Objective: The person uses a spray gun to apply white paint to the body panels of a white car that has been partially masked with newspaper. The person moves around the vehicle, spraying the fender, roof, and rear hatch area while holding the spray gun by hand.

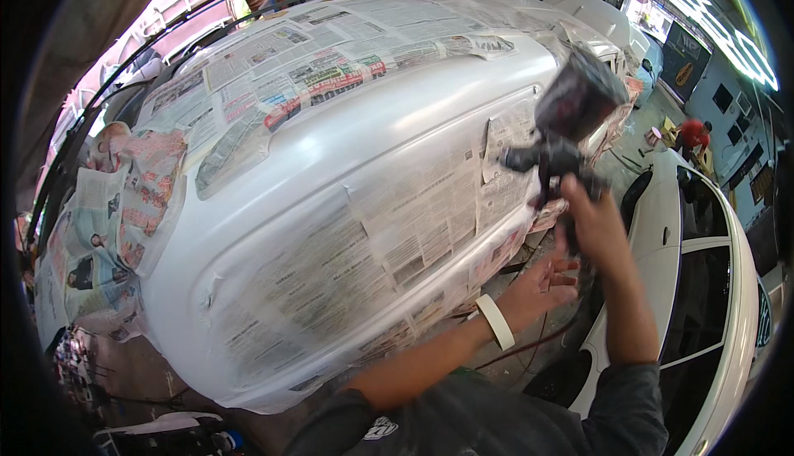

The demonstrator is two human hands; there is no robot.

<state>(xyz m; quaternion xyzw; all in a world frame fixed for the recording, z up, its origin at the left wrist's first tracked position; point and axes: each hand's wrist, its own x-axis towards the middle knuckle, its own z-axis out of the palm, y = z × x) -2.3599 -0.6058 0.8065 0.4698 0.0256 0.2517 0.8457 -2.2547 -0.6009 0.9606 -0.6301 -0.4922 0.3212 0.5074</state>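
Observation:
My right hand is closed around the grip of a paint spray gun. A dark, stained cup sits on top of the gun, whose nozzle points left at a freshly white vehicle body. Below the gun's handle is my left hand, its fingers loosely bent and apart, seemingly holding nothing. A pale band circles that wrist. Newspaper masks the vehicle's window areas, with white overspray on it; more newspaper covers the top.
A white car stands close on my right. A dark reddish hose runs over the floor between the vehicles. Crumpled newspaper hangs at the left end. A person in red is low at the far right, under bright lights.

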